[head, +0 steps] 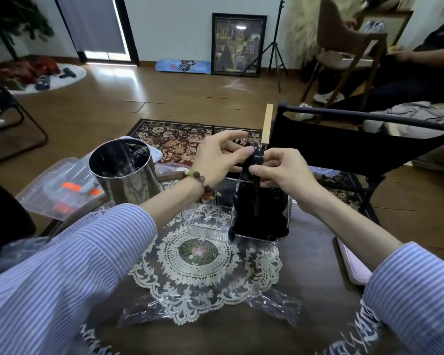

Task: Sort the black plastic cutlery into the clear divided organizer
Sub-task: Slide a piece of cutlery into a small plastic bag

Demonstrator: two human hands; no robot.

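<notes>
Two hands are seen at mid-frame, the left hand (217, 160) and the right hand (280, 171). One spoon (256, 160) is held between them. One organizer (208, 219) is counted below; the cutlery heaped in its right part cannot be counted. One metal canister (124, 172) is seen at left, and one doily (203, 267) at lower centre.

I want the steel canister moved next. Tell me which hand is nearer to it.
Left. The left hand is just right of the steel canister; the right hand is farther right, beyond the spoon.
</notes>
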